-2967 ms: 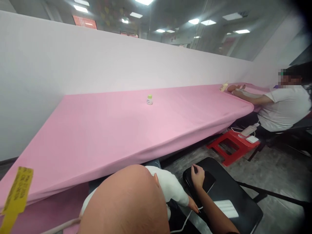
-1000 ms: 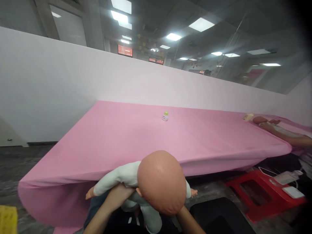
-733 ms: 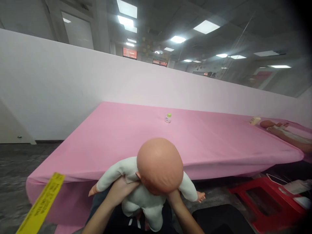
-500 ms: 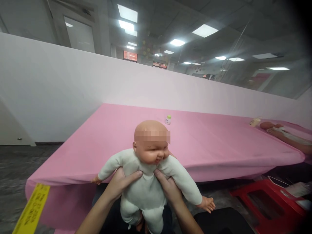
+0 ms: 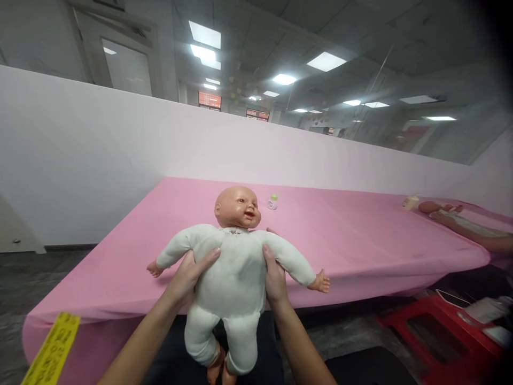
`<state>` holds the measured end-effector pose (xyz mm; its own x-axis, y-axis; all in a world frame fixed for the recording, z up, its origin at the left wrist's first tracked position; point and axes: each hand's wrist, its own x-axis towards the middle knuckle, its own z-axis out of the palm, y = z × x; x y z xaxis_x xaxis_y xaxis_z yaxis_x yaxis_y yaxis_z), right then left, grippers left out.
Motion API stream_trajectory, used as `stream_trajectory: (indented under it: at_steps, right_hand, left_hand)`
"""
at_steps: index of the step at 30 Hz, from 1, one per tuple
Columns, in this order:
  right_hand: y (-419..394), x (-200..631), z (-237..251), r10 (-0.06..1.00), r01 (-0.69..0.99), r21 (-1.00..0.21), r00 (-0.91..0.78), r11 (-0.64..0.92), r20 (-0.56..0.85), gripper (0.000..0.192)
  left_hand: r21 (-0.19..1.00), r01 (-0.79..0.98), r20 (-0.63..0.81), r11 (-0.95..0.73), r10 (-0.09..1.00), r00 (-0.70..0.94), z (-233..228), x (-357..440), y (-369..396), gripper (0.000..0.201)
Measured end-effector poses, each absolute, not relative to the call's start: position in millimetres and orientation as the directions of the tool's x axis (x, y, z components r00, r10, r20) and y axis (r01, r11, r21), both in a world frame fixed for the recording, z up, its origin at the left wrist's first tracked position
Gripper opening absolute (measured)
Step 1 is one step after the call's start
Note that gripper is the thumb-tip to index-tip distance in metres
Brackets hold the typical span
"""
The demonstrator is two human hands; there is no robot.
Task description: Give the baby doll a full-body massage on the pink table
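I hold a baby doll (image 5: 232, 272) in a white suit upright in front of me, facing me, above the near edge of the pink table (image 5: 344, 240). My left hand (image 5: 188, 275) grips its torso under the doll's right arm. My right hand (image 5: 274, 272) grips the other side under the other arm. The doll's arms stick out sideways and its legs hang down. A small bottle with a green cap (image 5: 272, 202) stands on the table beyond the doll's head.
A white partition wall (image 5: 120, 144) runs behind the table. At far right another person's arm (image 5: 473, 231) rests on the table by a second doll (image 5: 435, 207) and a bottle (image 5: 411, 202). A red stool (image 5: 436, 331) stands on the floor. A yellow tag (image 5: 52, 350) hangs at lower left.
The doll has come up from my lap, where only the back of its head showed, and turned to face me. Both hands now hold its torso, held farther out over the table edge.
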<state>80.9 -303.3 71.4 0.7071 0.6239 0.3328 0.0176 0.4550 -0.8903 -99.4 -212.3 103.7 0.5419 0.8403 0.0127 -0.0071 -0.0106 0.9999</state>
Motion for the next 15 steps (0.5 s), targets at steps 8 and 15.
stream_trajectory:
  at_steps: [8, 15]
  right_hand:
    - [-215, 122, 94, 0.663, 0.069, -0.905, 0.657, 0.421, 0.358, 0.058]
    - [-174, 144, 81, 0.756, -0.114, -0.923, 0.614, 0.369, 0.227, 0.053]
  left_hand:
    - [0.990, -0.058, 0.137, -0.127, 0.801, 0.583, 131, -57, -146, 0.071]
    - [0.987, 0.085, 0.057, -0.136, 0.794, 0.605, 122, -32, -104, 0.070]
